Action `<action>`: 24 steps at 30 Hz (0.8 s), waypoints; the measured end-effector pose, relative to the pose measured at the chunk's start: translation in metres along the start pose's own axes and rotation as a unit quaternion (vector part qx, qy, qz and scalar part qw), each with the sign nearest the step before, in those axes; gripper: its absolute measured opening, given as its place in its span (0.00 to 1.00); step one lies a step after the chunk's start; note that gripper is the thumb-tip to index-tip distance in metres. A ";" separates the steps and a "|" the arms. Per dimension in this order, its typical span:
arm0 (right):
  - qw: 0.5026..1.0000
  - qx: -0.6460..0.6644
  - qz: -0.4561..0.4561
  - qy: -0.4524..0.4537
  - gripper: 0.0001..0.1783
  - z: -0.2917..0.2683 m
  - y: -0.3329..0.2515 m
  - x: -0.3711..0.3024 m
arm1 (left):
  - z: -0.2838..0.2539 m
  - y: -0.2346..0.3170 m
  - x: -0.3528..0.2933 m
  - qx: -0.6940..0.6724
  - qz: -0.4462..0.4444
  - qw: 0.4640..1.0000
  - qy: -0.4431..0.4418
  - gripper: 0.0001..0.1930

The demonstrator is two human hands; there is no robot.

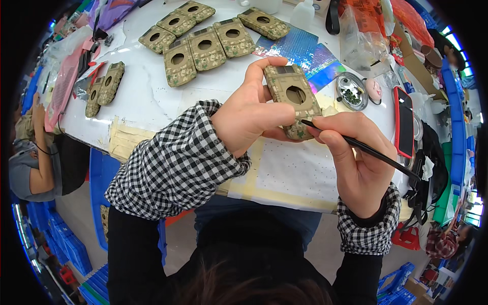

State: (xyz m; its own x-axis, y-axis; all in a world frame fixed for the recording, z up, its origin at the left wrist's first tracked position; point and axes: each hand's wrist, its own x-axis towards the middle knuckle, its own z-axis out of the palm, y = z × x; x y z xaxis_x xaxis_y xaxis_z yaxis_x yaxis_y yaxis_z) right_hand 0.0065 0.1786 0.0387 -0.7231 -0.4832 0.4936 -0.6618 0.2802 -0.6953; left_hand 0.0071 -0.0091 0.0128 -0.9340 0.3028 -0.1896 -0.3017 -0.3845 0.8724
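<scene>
My left hand point(254, 112) grips a camouflage-patterned toy tank hull point(306, 108) by its sides, tilted above the table. The hull has a round hole in its top and a dark grid panel at the far end. In my right hand point(358, 152) are slim black tweezers point(363, 147), pinched between thumb and fingers. Their tip points at the hull's near end, beside my left thumb; whether something tiny is at the tip I cannot tell. To the right of the hull, a clear round dish point(359, 105) holds small dark green pieces.
Several similar hulls point(193, 38) lie at the back of the white table point(147, 76). Two camouflage parts point(104, 90) lie at left. A dotted white sheet point(284, 175) is under my hands. A red-edged phone point(404, 122) and plastic bags point(358, 43) are at right. Another person point(40, 170) sits at far left.
</scene>
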 end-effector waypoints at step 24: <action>0.998 0.053 0.026 0.034 0.08 0.003 0.002 -0.003 | 0.000 0.000 0.001 -0.018 -0.003 1.000 -0.006 0.39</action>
State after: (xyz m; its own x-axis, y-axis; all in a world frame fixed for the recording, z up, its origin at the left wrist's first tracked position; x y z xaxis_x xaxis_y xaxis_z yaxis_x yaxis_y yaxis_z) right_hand 0.0078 0.1781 0.0345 -0.7705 -0.4114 0.4870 -0.6006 0.2124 -0.7708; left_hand 0.0064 -0.0089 0.0122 -0.9294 0.3167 -0.1896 -0.3149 -0.4127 0.8547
